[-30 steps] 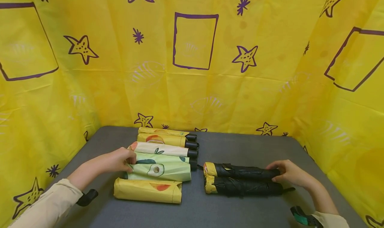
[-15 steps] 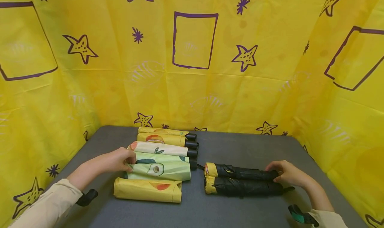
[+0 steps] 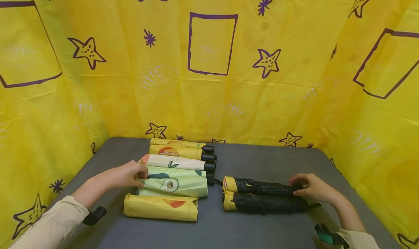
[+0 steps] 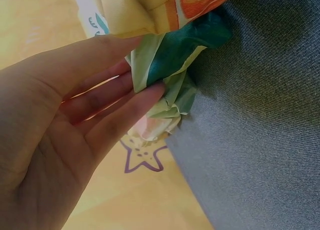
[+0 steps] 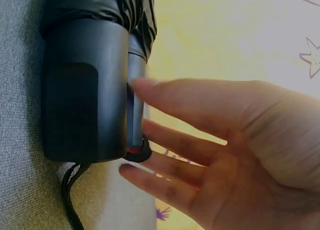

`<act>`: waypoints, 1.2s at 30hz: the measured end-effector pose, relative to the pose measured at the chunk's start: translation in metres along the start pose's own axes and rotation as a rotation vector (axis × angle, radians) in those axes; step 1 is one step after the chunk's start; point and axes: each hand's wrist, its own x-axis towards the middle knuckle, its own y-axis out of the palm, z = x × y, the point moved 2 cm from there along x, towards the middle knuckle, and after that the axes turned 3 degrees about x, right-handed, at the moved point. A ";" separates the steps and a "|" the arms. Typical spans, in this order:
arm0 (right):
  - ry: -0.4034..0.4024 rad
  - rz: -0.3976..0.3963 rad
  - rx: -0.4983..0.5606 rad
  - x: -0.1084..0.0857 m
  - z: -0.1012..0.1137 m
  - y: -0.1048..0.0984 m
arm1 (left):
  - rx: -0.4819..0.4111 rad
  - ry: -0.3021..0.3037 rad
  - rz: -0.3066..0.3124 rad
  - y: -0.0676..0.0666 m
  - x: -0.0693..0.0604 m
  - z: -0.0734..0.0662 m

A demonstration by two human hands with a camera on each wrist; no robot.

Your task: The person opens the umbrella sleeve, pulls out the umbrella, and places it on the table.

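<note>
My left hand (image 3: 135, 173) pinches the left end of the nearer light-green avocado-print umbrella sleeve (image 3: 188, 187); its gathered cloth (image 4: 162, 64) lies between thumb and fingers in the left wrist view. No handle shows on this sleeve. Just nearer lies a yellow fruit-print sleeve (image 3: 154, 207), also without a visible handle. Over on the right, two folded black umbrellas (image 3: 268, 204) with yellow tips lie side by side. My right hand (image 3: 314, 188) holds the farther umbrella (image 3: 268, 187) at its handle (image 5: 135, 99), thumb on the near side and fingers beyond. The nearer handle (image 5: 85, 99) partly hides this grip.
Behind the avocado sleeve lie several covered umbrellas in a row: another green one (image 3: 180, 172), a cream one (image 3: 190, 164) and yellow ones (image 3: 183, 152), black handles pointing right. They rest on a grey table (image 3: 262, 230). Yellow printed cloth (image 3: 209, 96) encloses its back and sides.
My right hand and the far umbrella's handle end have shifted slightly, the thumb now a little farther left along the handle. The left hand keeps its place on the avocado sleeve.
</note>
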 end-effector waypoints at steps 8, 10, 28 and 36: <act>0.092 -0.101 0.083 0.003 0.009 0.002 | 0.012 -0.011 0.006 -0.004 0.000 -0.003; 0.098 -0.134 0.085 0.005 0.011 0.003 | 0.025 -0.008 0.001 -0.005 0.001 -0.004; 0.022 -0.237 0.154 0.050 0.053 0.032 | 0.083 -0.038 -0.042 -0.018 0.003 -0.012; -0.007 -0.202 0.185 0.069 0.073 0.050 | 0.117 -0.050 -0.045 -0.021 0.006 -0.008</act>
